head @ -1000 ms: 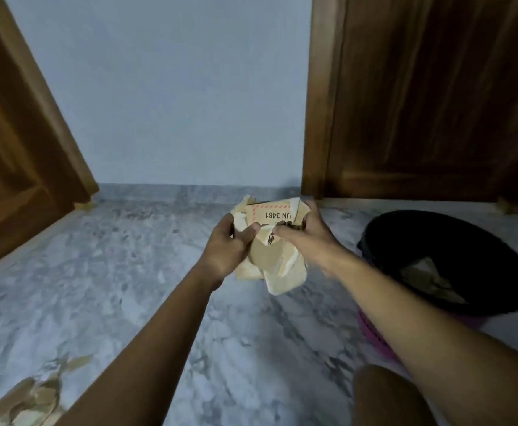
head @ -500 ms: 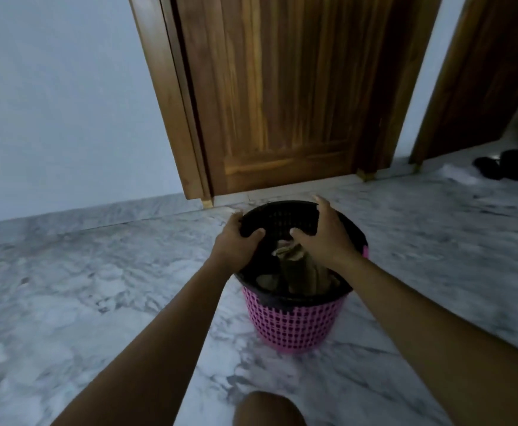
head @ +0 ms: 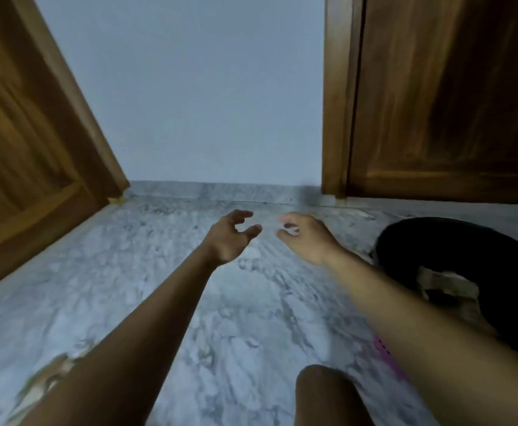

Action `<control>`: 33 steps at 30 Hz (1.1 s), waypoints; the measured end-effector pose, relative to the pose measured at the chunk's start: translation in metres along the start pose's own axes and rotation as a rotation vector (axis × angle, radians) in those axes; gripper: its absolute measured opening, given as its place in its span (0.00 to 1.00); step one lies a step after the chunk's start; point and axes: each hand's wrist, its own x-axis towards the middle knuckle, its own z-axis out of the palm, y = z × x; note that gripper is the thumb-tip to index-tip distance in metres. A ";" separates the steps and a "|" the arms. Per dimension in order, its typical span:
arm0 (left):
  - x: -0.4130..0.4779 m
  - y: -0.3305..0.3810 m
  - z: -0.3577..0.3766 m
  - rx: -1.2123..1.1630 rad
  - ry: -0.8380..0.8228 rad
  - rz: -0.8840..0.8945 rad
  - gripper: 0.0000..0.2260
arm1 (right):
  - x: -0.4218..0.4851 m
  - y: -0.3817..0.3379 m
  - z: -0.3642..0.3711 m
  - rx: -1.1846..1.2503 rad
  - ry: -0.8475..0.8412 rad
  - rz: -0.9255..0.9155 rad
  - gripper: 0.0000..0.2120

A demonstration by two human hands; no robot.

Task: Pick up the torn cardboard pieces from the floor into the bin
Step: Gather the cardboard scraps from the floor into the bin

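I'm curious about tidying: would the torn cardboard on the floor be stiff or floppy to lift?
Probably floppy and light: the torn cardboard looks thin and crumpled, though blurred. Unlikely to roll: it lies low on the floor.

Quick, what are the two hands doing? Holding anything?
Left hand: open, fingers loosely curled, holding nothing.
Right hand: open, a bit blurred, nothing seen in it.

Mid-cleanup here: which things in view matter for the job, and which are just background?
Job: bin, cardboard inside it, torn cardboard on the floor, left hand, right hand, both empty.
Background: left wooden door, right wooden door, wall, knee.
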 end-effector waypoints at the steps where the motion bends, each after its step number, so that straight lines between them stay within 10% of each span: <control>1: -0.011 -0.019 -0.026 0.004 0.049 -0.039 0.23 | 0.006 -0.017 0.026 0.001 -0.058 -0.037 0.18; 17: -0.378 -0.322 -0.281 0.101 0.599 -0.669 0.23 | -0.136 -0.256 0.434 -0.046 -0.868 -0.475 0.16; 33: -0.544 -0.544 -0.328 0.120 0.297 -0.900 0.19 | -0.270 -0.294 0.680 -0.611 -1.145 -0.520 0.30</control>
